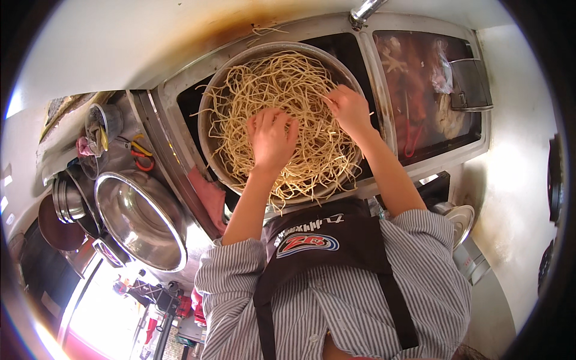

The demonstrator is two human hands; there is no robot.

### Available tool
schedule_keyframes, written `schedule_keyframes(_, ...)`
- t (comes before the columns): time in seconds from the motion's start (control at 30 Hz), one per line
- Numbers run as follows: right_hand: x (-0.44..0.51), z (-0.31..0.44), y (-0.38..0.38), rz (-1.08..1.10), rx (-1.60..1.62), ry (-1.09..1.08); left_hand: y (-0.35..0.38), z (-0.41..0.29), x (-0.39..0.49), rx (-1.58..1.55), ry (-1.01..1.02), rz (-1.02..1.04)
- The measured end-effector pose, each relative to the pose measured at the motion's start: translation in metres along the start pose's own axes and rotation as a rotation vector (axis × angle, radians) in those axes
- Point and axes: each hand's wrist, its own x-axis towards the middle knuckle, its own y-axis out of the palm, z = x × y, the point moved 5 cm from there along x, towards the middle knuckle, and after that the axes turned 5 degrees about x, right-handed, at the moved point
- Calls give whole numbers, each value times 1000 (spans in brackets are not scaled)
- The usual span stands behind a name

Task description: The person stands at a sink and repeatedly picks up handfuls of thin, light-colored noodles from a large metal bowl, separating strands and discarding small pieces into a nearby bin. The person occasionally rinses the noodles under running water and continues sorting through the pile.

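Note:
A large round metal pan (211,155) full of long pale noodles (288,76) sits over a dark rectangular well in the steel counter. My left hand (272,139) rests on the middle of the noodles, palm down with fingers bent and spread; whether it grips any strands is hidden under it. At the pan's right side, my right hand (348,108) has its fingertips pinched together on a few noodle strands. Some noodles hang over the near rim of the pan, and a few stray strands lie on the counter behind it.
On the right, a sink-like well (405,99) of reddish liquid holds red-handled tongs (411,139) and a wire basket (470,85). To the left stand a big steel bowl (139,220), orange-handled scissors (143,157) and stacked pots (67,200). A pink cloth (207,198) lies beside the pan.

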Motion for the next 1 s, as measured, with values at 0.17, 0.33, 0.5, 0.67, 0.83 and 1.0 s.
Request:
schedule_keyframes(0.17,-46,7,-23,-109,183,173,26,-45,13,-245,127,-35)
schedule_keyframes(0.33,-66,16,-21,-141,638,384,36,-48,8,-418,96,115)
schedule_keyframes(0.5,-66,63,-14,11,767,31,35,-6,2,-578,-632,197)
schedule_keyframes(0.67,-4,53,14,63,1117,156,-3,-1,14,-324,-123,-75)
schedule_keyframes(0.83,54,45,48,223,259,68,-5,22,4,-97,-79,8)
schedule_keyframes(1.0,64,59,76,451,-279,4,-2,28,-6,-132,-54,-63)
